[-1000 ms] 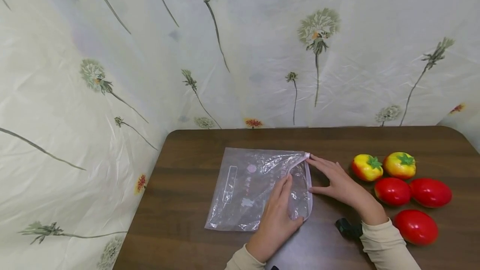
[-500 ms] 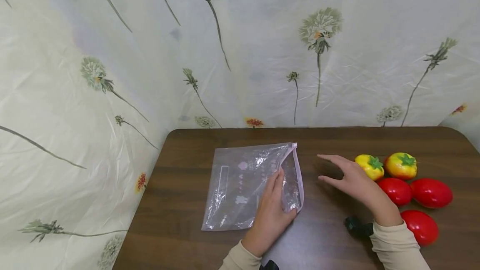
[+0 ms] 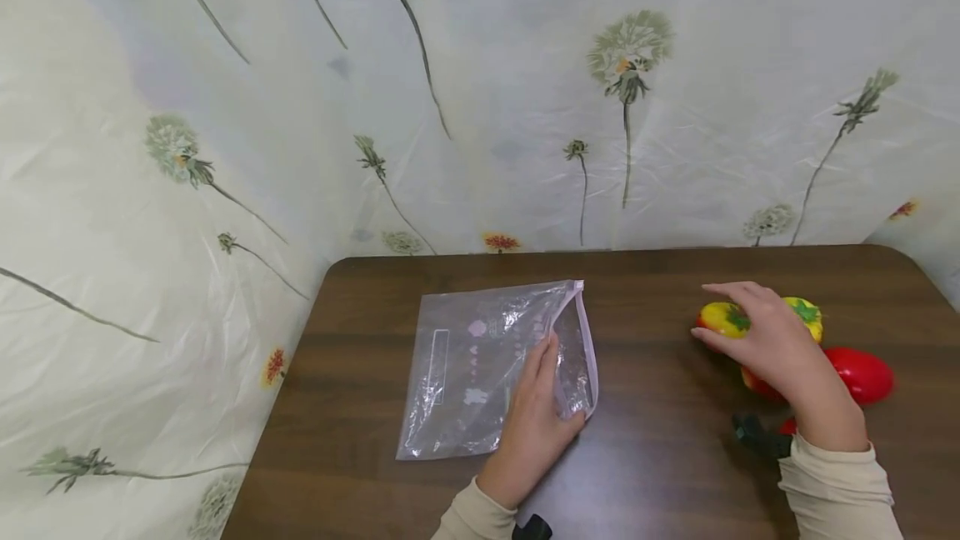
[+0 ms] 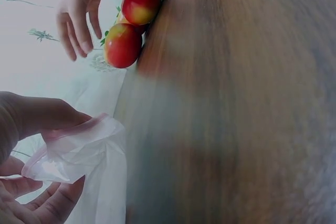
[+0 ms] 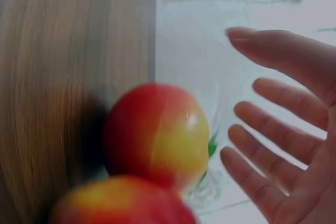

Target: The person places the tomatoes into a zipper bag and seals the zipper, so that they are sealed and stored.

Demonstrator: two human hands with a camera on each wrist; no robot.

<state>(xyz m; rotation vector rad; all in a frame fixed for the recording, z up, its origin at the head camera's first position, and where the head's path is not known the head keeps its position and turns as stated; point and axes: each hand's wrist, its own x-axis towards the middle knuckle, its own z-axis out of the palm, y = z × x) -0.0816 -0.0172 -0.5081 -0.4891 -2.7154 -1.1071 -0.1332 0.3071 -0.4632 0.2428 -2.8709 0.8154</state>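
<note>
A clear plastic zip bag (image 3: 457, 373) lies flat on the table, its lilac-edged mouth gaping to the right. My left hand (image 3: 531, 432) holds the mouth, and the left wrist view shows thumb and fingers on the rim of the bag (image 4: 102, 148). Over the toy fruits hovers my right hand (image 3: 783, 348), thumb and fingers spread apart. Beneath it sits a yellow-red toy fruit (image 3: 722, 317) with green leaves, partly covered. In the right wrist view a gap separates the fingers from that fruit (image 5: 163, 137).
A second yellow-red fruit (image 3: 806, 317) and a glossy red oval fruit (image 3: 862, 375) stand close by. Other red fruits are mostly hidden under the right hand and wrist. The brown wooden table (image 3: 645, 457) meets a flower-patterned cloth (image 3: 480, 107) at its back edge.
My right hand has left the bag's mouth and moved right, over the fruits. The bag has shifted slightly left, with the left hand still on it.
</note>
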